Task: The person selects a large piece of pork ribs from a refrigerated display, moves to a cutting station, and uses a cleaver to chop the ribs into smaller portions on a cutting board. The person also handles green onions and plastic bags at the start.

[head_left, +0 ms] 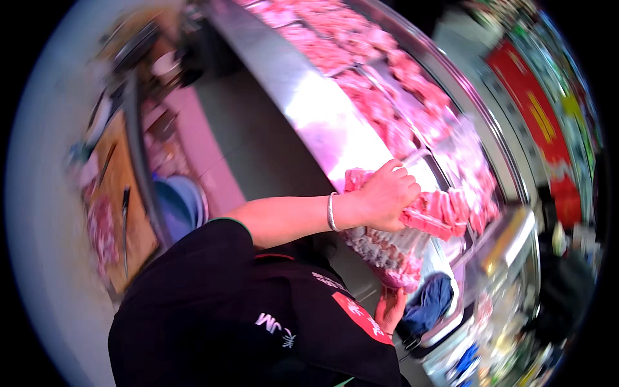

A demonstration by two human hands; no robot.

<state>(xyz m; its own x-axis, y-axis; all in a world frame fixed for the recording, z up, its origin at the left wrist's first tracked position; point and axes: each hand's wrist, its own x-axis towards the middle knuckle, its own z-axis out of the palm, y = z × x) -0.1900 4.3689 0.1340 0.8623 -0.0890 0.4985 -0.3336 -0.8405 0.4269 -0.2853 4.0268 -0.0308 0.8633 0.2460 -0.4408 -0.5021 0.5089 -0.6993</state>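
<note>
Pink slabs of raw meat point(435, 216) lie at the near end of the steel display counter point(309, 103); the left hand point(387, 197) presses on them, fingers curled together over the top slab. The right hand point(390, 309) supports a clear tray of meat pieces point(390, 255) from below, its fingers mostly hidden, grip not discernible. Judgement: steady tray support and an even press would keep the slabs aligned.

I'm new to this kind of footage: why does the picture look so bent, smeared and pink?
Head view: the fisheye bends the steel counter edge into a curve; motion blur smears the left side, around the wooden board; pink display light glares off the steel; the left hand on the sliced meat stays fairly sharp.
</note>
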